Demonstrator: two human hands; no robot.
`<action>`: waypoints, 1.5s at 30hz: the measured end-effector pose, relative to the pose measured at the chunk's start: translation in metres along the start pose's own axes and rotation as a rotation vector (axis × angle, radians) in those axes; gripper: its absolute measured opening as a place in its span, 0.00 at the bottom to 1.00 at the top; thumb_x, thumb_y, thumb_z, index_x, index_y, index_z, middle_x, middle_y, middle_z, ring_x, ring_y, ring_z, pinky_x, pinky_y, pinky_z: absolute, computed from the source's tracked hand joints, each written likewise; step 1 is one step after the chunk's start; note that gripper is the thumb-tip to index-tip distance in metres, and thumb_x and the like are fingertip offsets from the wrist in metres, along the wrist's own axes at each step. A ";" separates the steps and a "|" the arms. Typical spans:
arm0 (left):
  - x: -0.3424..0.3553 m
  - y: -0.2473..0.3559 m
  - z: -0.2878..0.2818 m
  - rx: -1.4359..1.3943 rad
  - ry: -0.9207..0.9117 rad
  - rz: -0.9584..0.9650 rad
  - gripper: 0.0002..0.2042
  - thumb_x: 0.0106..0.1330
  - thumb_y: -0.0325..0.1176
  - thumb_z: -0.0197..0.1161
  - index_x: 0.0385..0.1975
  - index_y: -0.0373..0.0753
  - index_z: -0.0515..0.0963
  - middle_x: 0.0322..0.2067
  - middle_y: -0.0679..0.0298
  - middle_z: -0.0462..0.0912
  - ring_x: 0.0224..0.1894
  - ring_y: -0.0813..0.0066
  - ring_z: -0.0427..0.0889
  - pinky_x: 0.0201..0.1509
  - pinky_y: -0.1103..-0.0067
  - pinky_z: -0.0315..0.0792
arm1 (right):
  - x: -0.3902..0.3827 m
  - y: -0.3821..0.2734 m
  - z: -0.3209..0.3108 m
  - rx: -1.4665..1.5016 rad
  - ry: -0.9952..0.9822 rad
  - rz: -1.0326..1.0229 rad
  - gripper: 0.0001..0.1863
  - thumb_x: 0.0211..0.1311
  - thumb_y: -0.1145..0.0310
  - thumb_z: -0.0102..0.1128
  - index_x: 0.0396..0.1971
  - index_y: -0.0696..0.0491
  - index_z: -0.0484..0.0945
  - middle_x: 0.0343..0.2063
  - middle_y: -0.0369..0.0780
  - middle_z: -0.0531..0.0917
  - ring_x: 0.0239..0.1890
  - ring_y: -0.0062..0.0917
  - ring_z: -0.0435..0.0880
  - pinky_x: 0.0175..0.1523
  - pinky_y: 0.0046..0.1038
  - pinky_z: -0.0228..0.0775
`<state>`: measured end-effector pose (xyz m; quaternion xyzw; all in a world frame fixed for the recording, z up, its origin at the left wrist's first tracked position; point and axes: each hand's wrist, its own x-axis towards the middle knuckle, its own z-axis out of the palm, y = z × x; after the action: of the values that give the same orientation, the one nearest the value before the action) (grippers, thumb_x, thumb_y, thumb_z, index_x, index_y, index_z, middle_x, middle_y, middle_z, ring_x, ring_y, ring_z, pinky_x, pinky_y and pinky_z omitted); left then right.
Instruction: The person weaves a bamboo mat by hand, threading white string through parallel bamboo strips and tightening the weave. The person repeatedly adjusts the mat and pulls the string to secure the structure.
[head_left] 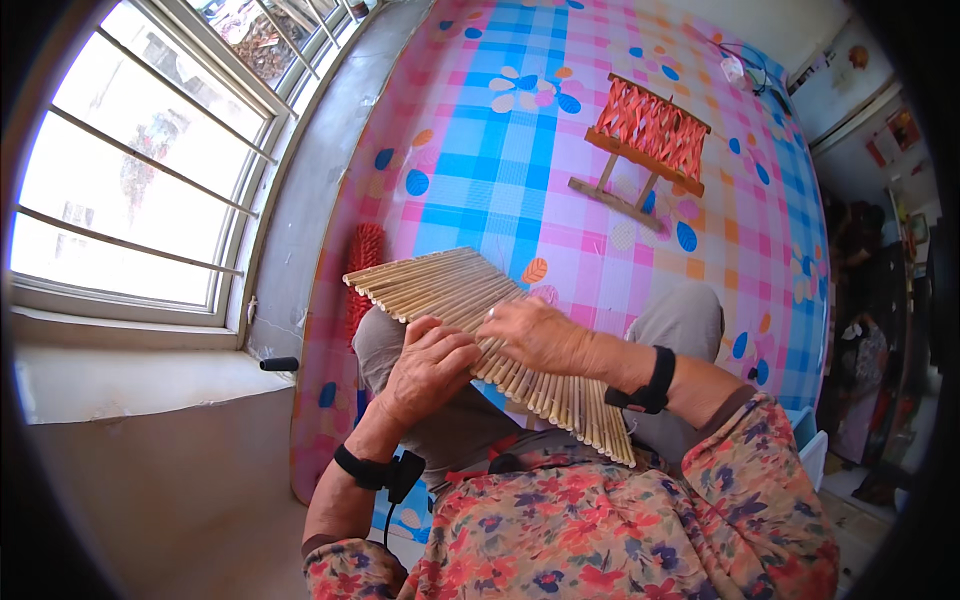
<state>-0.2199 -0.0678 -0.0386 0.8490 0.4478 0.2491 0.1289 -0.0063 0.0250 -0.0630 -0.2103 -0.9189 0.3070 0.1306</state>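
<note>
A mat of thin straw-coloured sticks (440, 283), laid side by side, slants across my lap and fans out toward my right knee. My left hand (428, 368) grips its near edge with curled fingers. Over the middle of the mat lies my right hand (545, 337), a ring on one finger; its fingers are bent down and drawn together against the sticks. Whatever its fingertips pinch is hidden. The two hands are close together. Each wrist wears a black strap, the left one (365, 467) with a cable hanging from it.
A checked, flowered sheet (490, 185) covers the surface ahead. On it lies a wooden stool frame woven with red strips (655, 130). A red bristly object (367, 245) rests beyond my left knee. A barred window (140, 180) and grey ledge (290, 240) border the left side.
</note>
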 end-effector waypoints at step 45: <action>0.002 -0.003 -0.006 0.048 0.078 -0.050 0.13 0.47 0.29 0.70 0.35 0.48 0.80 0.40 0.68 0.80 0.49 0.68 0.80 0.66 0.59 0.59 | 0.011 0.020 -0.072 1.276 0.174 0.472 0.15 0.71 0.61 0.56 0.31 0.58 0.78 0.27 0.34 0.81 0.31 0.16 0.81 0.41 0.20 0.75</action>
<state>-0.2246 -0.0646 -0.0343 0.8301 0.4793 0.2678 0.0971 0.0171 0.0817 -0.0183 -0.3106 -0.4740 0.7905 0.2321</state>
